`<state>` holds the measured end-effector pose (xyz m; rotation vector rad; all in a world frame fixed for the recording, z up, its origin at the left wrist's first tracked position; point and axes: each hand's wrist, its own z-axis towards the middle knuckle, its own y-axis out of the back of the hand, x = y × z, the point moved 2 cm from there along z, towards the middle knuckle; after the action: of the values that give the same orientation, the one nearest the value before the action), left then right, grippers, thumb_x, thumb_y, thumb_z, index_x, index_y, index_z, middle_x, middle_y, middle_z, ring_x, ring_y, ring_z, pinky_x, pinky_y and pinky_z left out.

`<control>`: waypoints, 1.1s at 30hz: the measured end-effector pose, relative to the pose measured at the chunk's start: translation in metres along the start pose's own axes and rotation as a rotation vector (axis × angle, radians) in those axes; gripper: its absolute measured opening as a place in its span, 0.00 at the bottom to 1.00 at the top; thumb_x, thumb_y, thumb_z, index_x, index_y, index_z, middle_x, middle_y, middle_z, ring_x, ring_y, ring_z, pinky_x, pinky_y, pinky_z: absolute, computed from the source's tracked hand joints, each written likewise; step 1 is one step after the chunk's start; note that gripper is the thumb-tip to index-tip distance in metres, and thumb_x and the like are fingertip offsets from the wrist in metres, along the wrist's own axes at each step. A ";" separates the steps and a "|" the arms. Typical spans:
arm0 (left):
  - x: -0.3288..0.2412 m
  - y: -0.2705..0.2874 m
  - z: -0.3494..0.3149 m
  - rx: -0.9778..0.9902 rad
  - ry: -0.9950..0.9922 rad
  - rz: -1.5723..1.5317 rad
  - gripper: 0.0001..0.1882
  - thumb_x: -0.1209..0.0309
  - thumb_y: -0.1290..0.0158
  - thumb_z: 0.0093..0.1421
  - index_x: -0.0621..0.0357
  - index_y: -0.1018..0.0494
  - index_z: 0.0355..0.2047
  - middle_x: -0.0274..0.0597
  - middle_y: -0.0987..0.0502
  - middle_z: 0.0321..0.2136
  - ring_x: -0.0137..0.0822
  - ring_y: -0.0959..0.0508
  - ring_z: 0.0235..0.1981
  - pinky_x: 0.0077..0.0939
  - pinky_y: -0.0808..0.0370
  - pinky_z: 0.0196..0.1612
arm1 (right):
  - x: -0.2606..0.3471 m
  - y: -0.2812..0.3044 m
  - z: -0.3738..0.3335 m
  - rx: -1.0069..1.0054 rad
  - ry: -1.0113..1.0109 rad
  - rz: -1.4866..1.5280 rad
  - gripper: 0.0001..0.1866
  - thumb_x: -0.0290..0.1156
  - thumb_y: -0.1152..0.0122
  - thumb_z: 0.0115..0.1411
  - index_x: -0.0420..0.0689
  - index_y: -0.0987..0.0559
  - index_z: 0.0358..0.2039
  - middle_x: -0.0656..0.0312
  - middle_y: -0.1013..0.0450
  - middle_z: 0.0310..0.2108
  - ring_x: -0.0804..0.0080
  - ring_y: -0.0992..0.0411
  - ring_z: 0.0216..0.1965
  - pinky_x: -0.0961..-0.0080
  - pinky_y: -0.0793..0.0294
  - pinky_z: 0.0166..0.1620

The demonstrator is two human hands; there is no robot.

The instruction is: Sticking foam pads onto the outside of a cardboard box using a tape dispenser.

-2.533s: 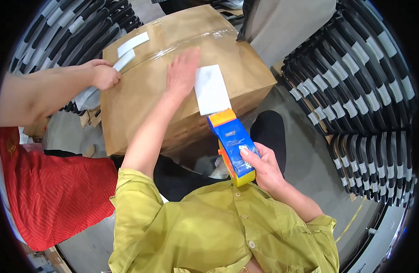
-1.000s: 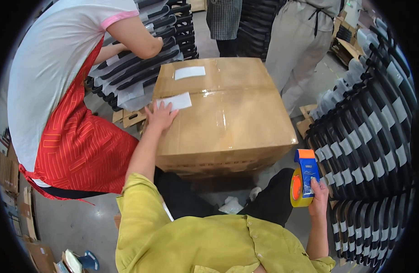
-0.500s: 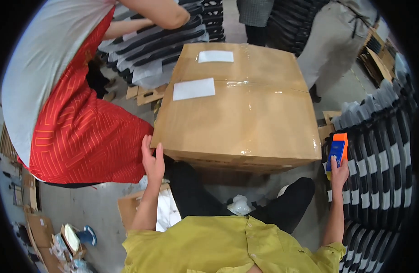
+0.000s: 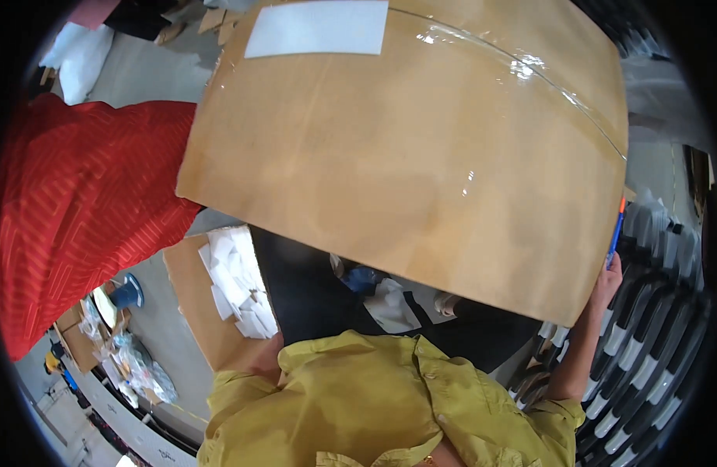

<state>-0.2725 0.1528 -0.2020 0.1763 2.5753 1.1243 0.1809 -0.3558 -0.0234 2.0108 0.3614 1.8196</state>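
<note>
A large cardboard box [image 4: 405, 171] looms close in front of me, its top turned at an angle and clear tape along the seam. A white rectangle [image 4: 319, 29] lies on its top near the far left. At the box's right edge my right hand [image 4: 607, 279] is closed on a flat blue and orange handheld thing [image 4: 617, 229]; its exact kind I cannot make out. That hand is against or beside the box's side; contact is partly hidden. My left hand is out of sight behind the box, and only a bit of the left arm shows.
An open carton [image 4: 195, 288] with white pieces [image 4: 238, 284] stands by my left leg. A person in a red garment [image 4: 101, 202] is close on the left. Black-and-white stacked parts [image 4: 638, 342] line the right. Plastic-wrapped items [image 4: 140, 370] lie on the floor at lower left.
The box now fills more of the view, nearer me and turned clockwise. My left hand has gone from its near left corner out of sight; the right stays on the blue and orange thing.
</note>
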 end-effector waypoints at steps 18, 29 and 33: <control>-0.025 -0.088 -0.037 -0.486 -0.159 -0.521 0.16 0.62 0.58 0.58 0.65 0.32 0.27 0.44 0.26 0.25 0.36 0.26 0.29 0.29 0.31 0.34 | 0.020 0.004 0.021 0.138 0.105 -0.099 0.14 0.33 0.48 0.56 0.35 0.30 0.36 0.63 0.29 0.29 0.82 0.34 0.28 0.87 0.34 0.32; -0.288 0.185 0.014 -0.482 -0.567 -1.112 0.23 0.59 0.51 0.55 0.65 0.34 0.43 0.42 0.29 0.39 0.30 0.31 0.39 0.22 0.37 0.44 | 0.034 -0.004 -0.018 -0.066 0.333 -0.236 0.14 0.33 0.43 0.50 0.35 0.32 0.24 0.55 0.31 0.18 0.76 0.33 0.21 0.74 0.34 0.25; -0.300 0.151 -0.040 -0.413 -0.552 -1.248 0.20 0.61 0.49 0.53 0.64 0.31 0.40 0.39 0.27 0.35 0.27 0.30 0.36 0.22 0.35 0.41 | 0.026 0.027 -0.003 -0.230 0.371 -0.378 0.13 0.34 0.44 0.50 0.34 0.31 0.24 0.52 0.29 0.20 0.67 0.31 0.21 0.72 0.34 0.27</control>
<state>-0.0068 0.1564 0.0071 -0.9340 1.4024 0.8398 0.1791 -0.3679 0.0121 1.3425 0.5669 1.8797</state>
